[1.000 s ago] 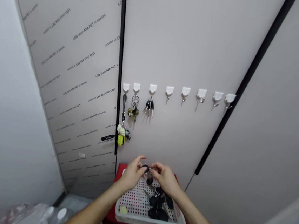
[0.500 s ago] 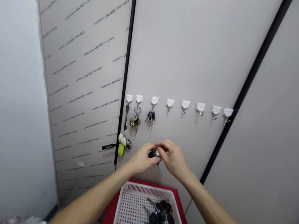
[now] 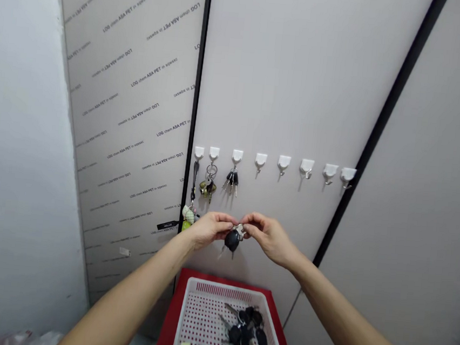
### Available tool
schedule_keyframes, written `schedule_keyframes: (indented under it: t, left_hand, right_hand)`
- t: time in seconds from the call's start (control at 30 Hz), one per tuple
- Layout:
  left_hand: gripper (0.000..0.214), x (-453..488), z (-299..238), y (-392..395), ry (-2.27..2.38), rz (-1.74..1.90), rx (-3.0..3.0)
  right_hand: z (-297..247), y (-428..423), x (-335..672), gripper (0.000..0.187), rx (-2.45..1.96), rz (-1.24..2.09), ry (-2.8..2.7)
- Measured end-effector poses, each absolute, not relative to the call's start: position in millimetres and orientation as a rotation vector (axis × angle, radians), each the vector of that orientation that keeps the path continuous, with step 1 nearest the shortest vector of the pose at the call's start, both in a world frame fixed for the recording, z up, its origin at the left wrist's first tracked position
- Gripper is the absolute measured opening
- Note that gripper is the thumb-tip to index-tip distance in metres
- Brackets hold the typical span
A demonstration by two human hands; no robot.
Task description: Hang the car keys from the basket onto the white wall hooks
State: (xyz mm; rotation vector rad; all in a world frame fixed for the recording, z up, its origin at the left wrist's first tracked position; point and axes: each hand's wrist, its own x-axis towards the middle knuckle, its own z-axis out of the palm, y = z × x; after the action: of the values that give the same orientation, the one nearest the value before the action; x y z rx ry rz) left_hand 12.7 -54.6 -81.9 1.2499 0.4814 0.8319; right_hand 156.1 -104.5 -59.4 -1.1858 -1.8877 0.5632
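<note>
A bunch of keys [image 3: 232,240] with black heads hangs between my two hands, in front of the wall panel and above the basket. My left hand [image 3: 213,228] pinches the top of the bunch from the left side. From the right, my right hand [image 3: 267,238] is closed on the ring end of the same bunch, fingertips almost meeting the left ones. Fingers hide part of the ring. Higher up, a white hook [image 3: 261,161] holds nothing, while its left neighbour carries a set of black-headed keys [image 3: 232,179].
Further left hang a key ring with brass-coloured keys [image 3: 209,185] and a strap with charms [image 3: 187,213]. Several bare hooks [image 3: 307,168] continue rightward. Below, a white basket [image 3: 206,287] with many black keys [image 3: 243,336] rests on a red surface [image 3: 169,318].
The bunch has dropped below my fingers, showing its black heads. My left hand has shifted left and up slightly, its grip moving to the top of the bunch.
</note>
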Motion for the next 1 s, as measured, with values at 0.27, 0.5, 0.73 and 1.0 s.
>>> schedule_keyframes:
  t: [0.27,0.5,0.73,1.0]
  left_hand:
    - [0.006,15,-93,-55,0.75,0.931,1.429]
    - [0.02,44,-76,-72,0.486,1.209,1.46]
    - [0.014,73,-43,-44,0.664,1.48,1.513]
    - [0.014,81,-35,-19,0.937,1.454,1.678]
  right_hand:
    - [-63,-102,157,0.01,-1.147,0.524,-1.772]
    - [-45,-86,155,0.013,-1.195,0.382,-1.415]
    - [-12,-45,167,0.019,-1.117,0.155,-1.232]
    - [-2,-17,175,0.019,-1.245,0.07,-1.204]
